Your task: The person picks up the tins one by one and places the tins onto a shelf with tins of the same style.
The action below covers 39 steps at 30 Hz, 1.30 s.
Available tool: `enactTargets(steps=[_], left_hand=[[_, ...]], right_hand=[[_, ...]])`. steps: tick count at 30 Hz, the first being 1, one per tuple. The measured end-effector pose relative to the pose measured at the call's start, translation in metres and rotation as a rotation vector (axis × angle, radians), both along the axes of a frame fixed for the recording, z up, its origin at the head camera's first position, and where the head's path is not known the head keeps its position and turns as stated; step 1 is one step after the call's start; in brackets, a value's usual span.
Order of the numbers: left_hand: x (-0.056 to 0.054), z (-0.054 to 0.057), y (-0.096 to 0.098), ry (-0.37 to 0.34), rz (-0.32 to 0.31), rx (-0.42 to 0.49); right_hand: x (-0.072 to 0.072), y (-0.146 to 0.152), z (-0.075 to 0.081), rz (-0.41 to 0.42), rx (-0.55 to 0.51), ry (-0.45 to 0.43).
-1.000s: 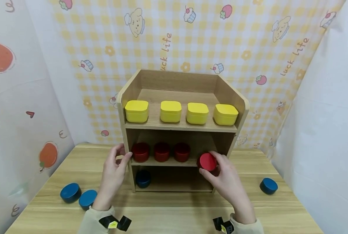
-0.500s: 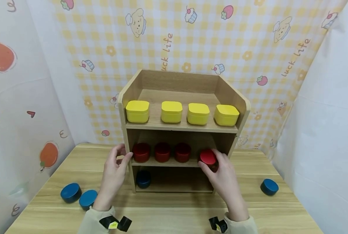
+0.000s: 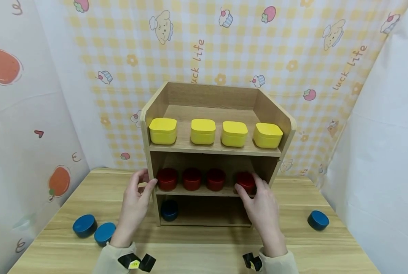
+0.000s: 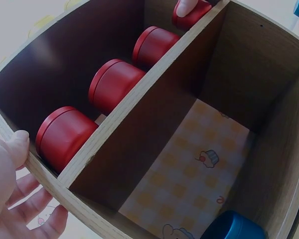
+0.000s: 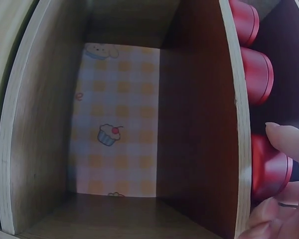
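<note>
A small wooden shelf (image 3: pixel 215 151) with three levels stands on the table. My right hand (image 3: pixel 263 208) holds a round red tin (image 3: pixel 244 181) at the right end of the middle level, thumb on its left and fingers on its right. In the right wrist view this tin (image 5: pixel 269 167) sits against the board's front edge. To its left stand three more red tins (image 3: pixel 215 180) in a row. My left hand (image 3: pixel 134 205) grips the shelf's left side panel (image 4: pixel 45 181), thumb at the front edge, fingers around the outside. A blue tin (image 3: pixel 169 210) sits at the bottom level's left.
Several yellow square boxes (image 3: pixel 203 132) line the top level. Two blue tins (image 3: pixel 85 226) lie on the table (image 3: pixel 197 253) left of my left forearm. Another blue tin (image 3: pixel 318 220) is at the right. Fabric walls (image 3: pixel 378 160) close in the sides and back.
My right hand has moved the red tin back onto the middle level; it was tilted towards me and now stands upright. My left hand stays at the side panel.
</note>
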<state>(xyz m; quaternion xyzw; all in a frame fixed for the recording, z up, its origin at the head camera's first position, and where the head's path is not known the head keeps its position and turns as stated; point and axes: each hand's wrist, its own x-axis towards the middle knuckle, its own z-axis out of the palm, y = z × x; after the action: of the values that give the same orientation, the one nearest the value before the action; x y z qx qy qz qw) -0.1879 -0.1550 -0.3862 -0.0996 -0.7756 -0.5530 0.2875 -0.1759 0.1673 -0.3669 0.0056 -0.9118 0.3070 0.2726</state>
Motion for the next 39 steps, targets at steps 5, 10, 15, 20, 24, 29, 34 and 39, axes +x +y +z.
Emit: enactTargets(steps=[5, 10, 15, 20, 24, 29, 34, 39], left_hand=[[-0.0003, 0.0000, 0.0000, 0.014, -0.004, 0.006], [-0.0006, 0.0006, 0.0003, 0.017, -0.004, 0.004], [-0.0013, 0.0011, 0.0011, 0.004, -0.004, 0.008], [0.0003, 0.0011, 0.0015, -0.003, -0.004, 0.007], [0.0019, 0.0018, 0.0017, -0.010, 0.004, 0.003], [0.0029, 0.0035, 0.0019, -0.004, -0.001, 0.008], [0.0028, 0.0031, 0.0013, 0.004, -0.009, 0.007], [0.0030, 0.0038, 0.0018, 0.001, -0.003, 0.003]], right_hand=[[-0.0015, 0.0010, -0.0004, -0.007, -0.010, 0.013], [-0.0023, 0.0018, -0.0013, -0.009, -0.008, 0.025], [-0.0031, 0.0022, -0.0028, -0.023, 0.001, 0.030], [-0.0024, 0.0014, -0.0035, -0.031, 0.004, 0.022], [-0.0016, 0.0005, -0.0032, -0.037, 0.005, 0.010], [-0.0008, 0.0002, -0.0031, -0.033, 0.001, -0.008], [0.0003, 0.0001, -0.0027, -0.023, 0.011, -0.037], [0.0008, 0.0004, -0.0015, 0.010, 0.022, -0.055]])
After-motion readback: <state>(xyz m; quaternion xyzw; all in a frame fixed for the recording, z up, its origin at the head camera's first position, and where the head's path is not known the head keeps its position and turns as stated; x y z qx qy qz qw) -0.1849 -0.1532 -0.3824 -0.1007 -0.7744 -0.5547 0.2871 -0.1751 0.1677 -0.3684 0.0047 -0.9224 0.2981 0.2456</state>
